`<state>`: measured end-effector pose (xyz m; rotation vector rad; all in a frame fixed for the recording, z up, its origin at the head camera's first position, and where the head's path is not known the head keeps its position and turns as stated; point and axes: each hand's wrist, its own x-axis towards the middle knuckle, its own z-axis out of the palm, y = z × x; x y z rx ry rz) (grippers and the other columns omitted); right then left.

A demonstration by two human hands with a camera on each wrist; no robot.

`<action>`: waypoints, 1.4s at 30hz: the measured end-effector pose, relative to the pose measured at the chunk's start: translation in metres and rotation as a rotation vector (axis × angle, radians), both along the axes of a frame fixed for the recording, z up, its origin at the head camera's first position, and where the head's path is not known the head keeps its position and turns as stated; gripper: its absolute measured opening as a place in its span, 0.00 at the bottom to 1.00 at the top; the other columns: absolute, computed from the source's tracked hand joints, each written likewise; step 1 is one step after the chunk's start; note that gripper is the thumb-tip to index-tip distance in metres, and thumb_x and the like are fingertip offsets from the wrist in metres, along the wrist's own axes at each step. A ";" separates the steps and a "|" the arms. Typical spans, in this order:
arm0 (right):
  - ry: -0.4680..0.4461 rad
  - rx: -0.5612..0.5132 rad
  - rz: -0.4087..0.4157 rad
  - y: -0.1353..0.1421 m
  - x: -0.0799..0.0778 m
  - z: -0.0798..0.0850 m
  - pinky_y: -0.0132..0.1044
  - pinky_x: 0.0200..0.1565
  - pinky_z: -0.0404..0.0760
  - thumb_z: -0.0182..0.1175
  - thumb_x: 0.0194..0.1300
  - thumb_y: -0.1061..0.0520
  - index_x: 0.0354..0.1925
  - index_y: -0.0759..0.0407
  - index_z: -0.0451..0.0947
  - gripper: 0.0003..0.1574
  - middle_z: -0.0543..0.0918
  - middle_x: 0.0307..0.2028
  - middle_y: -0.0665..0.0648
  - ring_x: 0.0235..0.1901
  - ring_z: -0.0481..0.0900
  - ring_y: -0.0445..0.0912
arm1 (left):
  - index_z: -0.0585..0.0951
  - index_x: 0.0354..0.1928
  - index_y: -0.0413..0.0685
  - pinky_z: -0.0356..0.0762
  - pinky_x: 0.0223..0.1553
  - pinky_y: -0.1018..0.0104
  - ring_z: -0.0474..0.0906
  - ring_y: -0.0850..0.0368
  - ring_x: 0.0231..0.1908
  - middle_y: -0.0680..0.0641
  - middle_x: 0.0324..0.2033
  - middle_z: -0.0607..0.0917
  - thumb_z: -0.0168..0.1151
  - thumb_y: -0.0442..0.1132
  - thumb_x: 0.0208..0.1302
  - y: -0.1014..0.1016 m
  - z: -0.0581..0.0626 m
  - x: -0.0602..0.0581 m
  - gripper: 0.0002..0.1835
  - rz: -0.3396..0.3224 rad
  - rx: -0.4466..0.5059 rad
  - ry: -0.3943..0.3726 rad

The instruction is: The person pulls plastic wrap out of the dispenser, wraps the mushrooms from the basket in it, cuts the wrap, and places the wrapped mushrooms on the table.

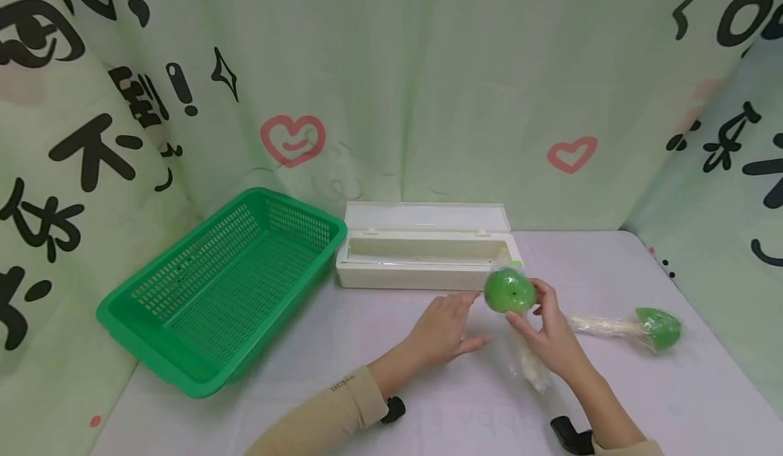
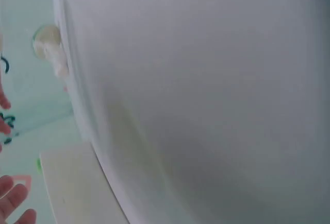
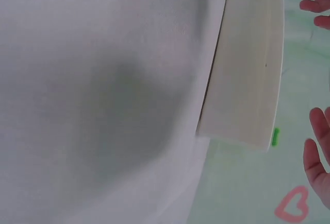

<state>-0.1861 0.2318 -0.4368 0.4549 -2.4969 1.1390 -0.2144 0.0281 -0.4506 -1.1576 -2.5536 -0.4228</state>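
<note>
A green ball-shaped head (image 1: 510,290) in clear plastic, with two small dark dots, is at my right hand (image 1: 553,337). Thumb and fingers hold its right side. A pale wrapped shaft (image 1: 533,369) shows below it, partly behind the wrist. My left hand (image 1: 437,327) reaches toward the ball's left side, fingers extended and thumb apart, holding nothing. On the table to the right lies a similar green-headed stick (image 1: 659,328). Behind the hands a long white box (image 1: 416,278) stands with its lid (image 1: 428,217) raised. Left fingertips (image 2: 14,199) and right fingertips (image 3: 312,154) show at the wrist-view edges.
A green perforated plastic basket (image 1: 183,374) sits left of the box, almost touching its corner. A bright green bit (image 3: 275,137) sticks out by the box's right end. The table (image 1: 465,415) has a white cloth. A printed curtain (image 1: 367,68) hangs close behind and at both sides.
</note>
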 end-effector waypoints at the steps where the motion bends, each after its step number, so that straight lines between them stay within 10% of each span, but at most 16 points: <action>1: -0.001 -0.035 -0.025 0.003 0.001 0.000 0.29 0.39 0.60 0.59 0.55 0.67 0.60 0.73 0.50 0.40 0.70 0.44 0.64 0.40 0.61 0.29 | 0.62 0.61 0.41 0.66 0.52 0.66 0.69 0.57 0.54 0.48 0.55 0.73 0.50 0.61 0.62 0.007 -0.003 0.003 0.35 0.000 -0.019 -0.027; 9: 0.018 -0.270 -0.199 0.013 0.009 -0.003 0.25 0.39 0.60 0.53 0.58 0.71 0.61 0.70 0.45 0.38 0.66 0.44 0.44 0.40 0.65 0.30 | 0.68 0.56 0.46 0.66 0.43 0.74 0.73 0.66 0.40 0.58 0.40 0.78 0.47 0.61 0.64 0.060 -0.013 0.017 0.29 -0.085 -0.005 -0.242; 19: 0.021 -0.374 -0.343 0.027 0.022 -0.006 0.23 0.38 0.59 0.50 0.61 0.70 0.61 0.62 0.45 0.35 0.65 0.44 0.42 0.40 0.65 0.32 | 0.69 0.54 0.42 0.67 0.43 0.78 0.73 0.70 0.33 0.57 0.33 0.79 0.52 0.50 0.64 0.096 -0.016 0.028 0.23 -0.124 0.048 -0.216; 23: -0.034 -0.256 -0.494 0.042 0.029 -0.002 0.27 0.43 0.61 0.57 0.58 0.63 0.61 0.67 0.45 0.40 0.64 0.49 0.55 0.43 0.65 0.39 | 0.68 0.56 0.44 0.65 0.42 0.79 0.71 0.71 0.33 0.58 0.33 0.78 0.52 0.47 0.63 0.101 -0.018 0.028 0.22 -0.113 0.021 -0.225; 29: -0.078 0.070 -0.607 0.083 0.047 0.013 0.64 0.48 0.56 0.64 0.50 0.52 0.66 0.60 0.49 0.52 0.65 0.54 0.74 0.49 0.64 0.67 | 0.68 0.58 0.49 0.61 0.45 0.80 0.70 0.71 0.39 0.60 0.44 0.77 0.50 0.47 0.64 0.108 -0.019 0.027 0.22 -0.173 -0.101 -0.207; 36: -0.215 0.559 -0.652 0.122 0.068 0.025 0.65 0.42 0.55 0.57 0.50 0.30 0.57 0.61 0.63 0.48 0.69 0.45 0.76 0.43 0.65 0.69 | 0.63 0.63 0.57 0.59 0.51 0.78 0.67 0.73 0.48 0.65 0.53 0.73 0.44 0.50 0.67 0.131 -0.015 0.029 0.23 -0.202 -0.267 -0.230; 42: -0.459 0.703 -0.750 0.147 0.076 0.029 0.66 0.45 0.56 0.51 0.50 0.24 0.54 0.69 0.59 0.55 0.69 0.42 0.79 0.42 0.63 0.73 | 0.61 0.62 0.61 0.61 0.48 0.77 0.66 0.73 0.46 0.66 0.49 0.72 0.39 0.52 0.69 0.158 -0.012 0.033 0.21 -0.209 -0.374 -0.078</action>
